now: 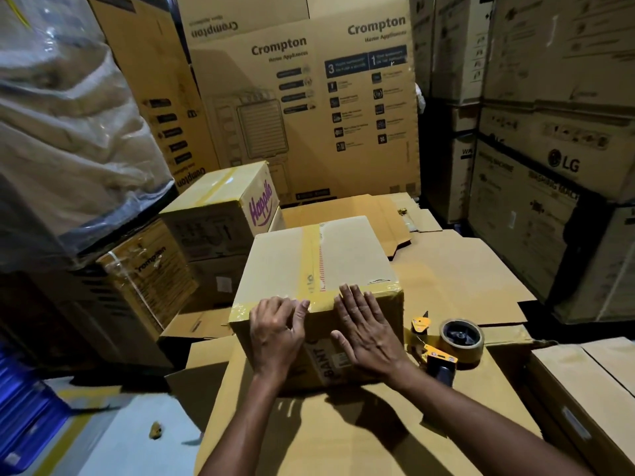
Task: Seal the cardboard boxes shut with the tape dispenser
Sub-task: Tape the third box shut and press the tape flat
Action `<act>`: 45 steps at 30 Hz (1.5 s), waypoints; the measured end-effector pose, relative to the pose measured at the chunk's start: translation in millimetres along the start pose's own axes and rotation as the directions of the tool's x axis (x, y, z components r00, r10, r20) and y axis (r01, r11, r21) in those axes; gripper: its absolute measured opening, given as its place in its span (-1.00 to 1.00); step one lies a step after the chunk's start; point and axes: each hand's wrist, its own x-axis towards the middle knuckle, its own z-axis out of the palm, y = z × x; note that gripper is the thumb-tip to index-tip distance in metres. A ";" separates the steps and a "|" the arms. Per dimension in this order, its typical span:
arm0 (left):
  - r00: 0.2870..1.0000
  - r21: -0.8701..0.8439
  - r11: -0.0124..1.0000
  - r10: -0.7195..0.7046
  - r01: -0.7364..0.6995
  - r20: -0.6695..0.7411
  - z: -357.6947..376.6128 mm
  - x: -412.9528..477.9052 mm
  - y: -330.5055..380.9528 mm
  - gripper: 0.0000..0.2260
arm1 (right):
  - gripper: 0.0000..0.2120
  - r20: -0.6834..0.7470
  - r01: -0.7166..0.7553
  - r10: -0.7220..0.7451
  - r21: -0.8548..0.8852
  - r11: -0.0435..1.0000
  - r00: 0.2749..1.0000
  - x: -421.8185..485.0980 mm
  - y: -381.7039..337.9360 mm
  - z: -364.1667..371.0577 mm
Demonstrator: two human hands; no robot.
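Now my left hand point(278, 333) and right hand point(364, 324), apart and gripping nothing, press the taped near edge of the brown cardboard box point(357, 255). The yellow-black tape dispenser point(453, 348) lies just right on the flattened cardboard sheet point(343, 434); my forearm might knock it off.

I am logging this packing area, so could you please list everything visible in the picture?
cardboard box: one, brown, centre, on flattened cardboard
yellow tape: strips along the top seam and front top edge of the cardboard box
tape dispenser: one, yellow and black, lying right of it
Happilo box: one, taped, stacked behind left
Crompton cartons: several, brown, rear
LG cartons: stacked, brown, right
flattened cardboard: several sheets, brown, underneath and behind
plastic-wrapped load: one, clear wrap, far left
blue crate: one, lower left
left hand: presses the tape at the front edge
right hand: flat on the same edge
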 end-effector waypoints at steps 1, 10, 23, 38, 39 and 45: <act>1.000 -0.015 1.000 -0.001 0.001 0.006 0.5 -1.1 0.0 -0.67 | -0.31 0.017 0.005 -0.004 -0.028 1.000 1.000 -7.5 -0.4 7.0; 0.998 -0.027 0.998 0.049 -0.048 0.028 2.9 -1.6 -10.0 -0.82 | -0.33 -0.078 -0.037 0.040 0.040 0.999 0.996 -16.3 -35.0 5.8; 0.946 -0.074 0.944 0.323 -0.321 0.019 1.5 -18.0 -48.4 -0.58 | -0.37 0.003 0.015 -0.015 -0.053 0.998 1.000 -24.4 -69.6 26.1; 0.883 -0.436 0.781 -0.463 0.447 0.076 -32.2 -4.3 -72.2 -0.05 | -0.33 0.000 0.058 -0.058 -0.076 0.995 0.998 31.7 -101.9 27.2; 0.874 -0.461 0.755 -0.474 0.466 0.107 -32.1 -4.5 -72.8 -0.03 | -0.34 0.010 0.068 -0.068 -0.076 0.995 0.998 27.2 -102.9 28.9; 0.833 -0.551 0.660 -0.539 0.510 0.125 -30.1 -7.1 -80.1 -0.13 | -0.24 0.018 0.107 -0.107 -0.045 0.993 0.994 33.3 -107.4 14.7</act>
